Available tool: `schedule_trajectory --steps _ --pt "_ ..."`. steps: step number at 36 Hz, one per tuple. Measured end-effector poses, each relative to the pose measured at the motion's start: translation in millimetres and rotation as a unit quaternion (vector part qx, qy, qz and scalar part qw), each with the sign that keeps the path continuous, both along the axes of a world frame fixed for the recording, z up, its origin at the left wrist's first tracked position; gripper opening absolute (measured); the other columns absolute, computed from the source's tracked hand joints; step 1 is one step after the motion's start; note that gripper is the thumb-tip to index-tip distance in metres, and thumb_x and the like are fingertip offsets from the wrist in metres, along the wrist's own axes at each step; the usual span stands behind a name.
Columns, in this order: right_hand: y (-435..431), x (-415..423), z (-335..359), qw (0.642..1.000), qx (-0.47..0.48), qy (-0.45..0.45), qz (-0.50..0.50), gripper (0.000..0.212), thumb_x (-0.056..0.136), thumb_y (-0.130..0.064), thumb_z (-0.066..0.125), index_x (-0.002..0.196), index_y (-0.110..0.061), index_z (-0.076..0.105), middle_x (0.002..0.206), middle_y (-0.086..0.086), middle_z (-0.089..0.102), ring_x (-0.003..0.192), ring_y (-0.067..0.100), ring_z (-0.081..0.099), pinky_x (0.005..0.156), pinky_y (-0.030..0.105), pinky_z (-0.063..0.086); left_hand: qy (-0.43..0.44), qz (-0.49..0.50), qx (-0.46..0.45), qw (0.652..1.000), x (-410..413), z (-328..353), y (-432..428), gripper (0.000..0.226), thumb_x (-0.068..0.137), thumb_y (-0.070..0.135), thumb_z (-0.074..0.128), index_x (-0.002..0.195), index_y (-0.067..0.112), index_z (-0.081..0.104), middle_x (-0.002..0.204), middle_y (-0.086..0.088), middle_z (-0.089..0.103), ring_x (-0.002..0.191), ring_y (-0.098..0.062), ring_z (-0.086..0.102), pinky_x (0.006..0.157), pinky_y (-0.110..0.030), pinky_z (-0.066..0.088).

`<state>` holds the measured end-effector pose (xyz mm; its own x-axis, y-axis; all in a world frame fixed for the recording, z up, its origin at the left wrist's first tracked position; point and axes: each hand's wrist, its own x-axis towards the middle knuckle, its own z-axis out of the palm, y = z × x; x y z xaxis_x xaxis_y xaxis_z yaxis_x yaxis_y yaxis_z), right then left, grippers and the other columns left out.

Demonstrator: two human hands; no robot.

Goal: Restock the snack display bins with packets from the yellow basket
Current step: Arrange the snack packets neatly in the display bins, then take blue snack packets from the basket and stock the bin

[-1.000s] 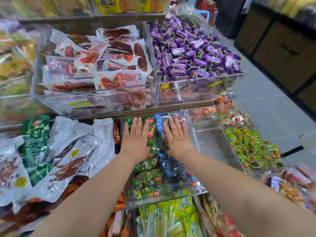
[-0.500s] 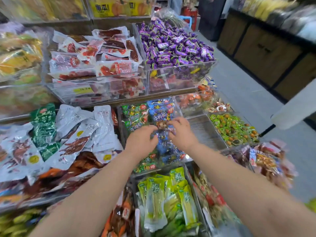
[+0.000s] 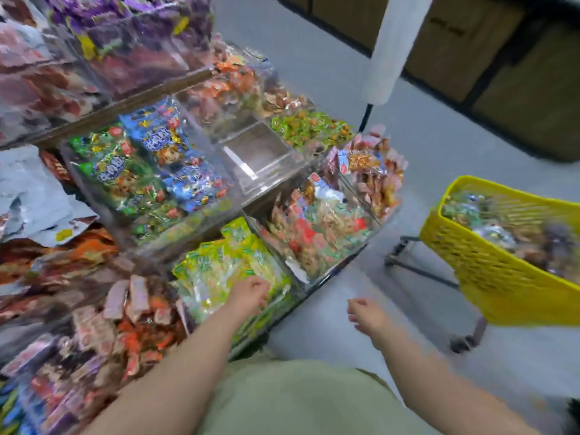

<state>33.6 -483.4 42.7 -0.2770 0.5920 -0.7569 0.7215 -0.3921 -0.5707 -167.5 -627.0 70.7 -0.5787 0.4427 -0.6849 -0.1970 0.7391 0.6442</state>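
The yellow basket [image 3: 489,271] stands at the right on a dark wheeled frame, with mixed packets [image 3: 502,221] inside. My left hand [image 3: 251,293] hovers with curled fingers over the bin of yellow-green packets [image 3: 216,262] at the display's front edge; blur hides whether it touches them. My right hand [image 3: 365,315] hangs over the grey floor between the display and the basket, fingers loose, nothing in it. Further back lie the bin of green and blue packets [image 3: 147,171] and a clear bin [image 3: 260,158] with nothing in it.
Red-orange packets [image 3: 317,227] fill the bin right of the yellow-green ones. Green candies [image 3: 310,127] lie behind the clear bin. A white upright shape [image 3: 389,48] stands at the back, near brown cabinets [image 3: 470,42]. Open floor separates display and basket.
Both hands have left the green and blue packet bin and drawn back toward me. My view has swung right and down, bringing the yellow basket into sight.
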Motion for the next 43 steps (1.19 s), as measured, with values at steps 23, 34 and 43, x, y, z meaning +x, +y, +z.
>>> schedule_trajectory --steps 23,34,43 --pt "45.0 359.3 -18.4 0.900 -0.143 -0.032 -0.410 0.010 0.093 -0.015 0.048 0.083 -0.013 0.050 0.073 0.003 0.052 0.062 0.014 0.050 0.059 0.024 0.039 0.000 -0.316 -0.171 0.933 223.5 -64.9 126.5 0.029 0.094 0.007 0.049 0.066 0.008 0.054 0.069 -0.013 0.059 0.062 -0.023 0.052 0.060 -0.028 0.036" --pt "100.8 370.6 -38.1 0.851 -0.202 -0.026 -0.484 0.013 0.095 -0.022 0.052 0.097 -0.009 0.055 0.089 0.005 0.058 0.085 0.020 0.058 0.079 0.032 0.043 -0.031 -0.370 -0.152 0.916 224.8 -75.1 272.3 0.019 0.097 0.005 0.040 0.079 0.012 0.043 0.065 -0.008 0.041 0.047 -0.015 0.035 0.041 -0.018 0.022" --pt "227.5 349.5 -16.8 0.852 -0.151 -0.034 -0.501 0.008 0.093 -0.019 0.050 0.089 -0.013 0.052 0.083 0.003 0.056 0.073 0.016 0.054 0.080 0.031 0.042 -0.050 -0.379 -0.153 0.911 199.1 -67.0 428.1 0.013 0.097 0.011 0.044 0.084 0.009 0.048 0.076 -0.014 0.052 0.054 -0.020 0.044 0.053 -0.024 0.029"
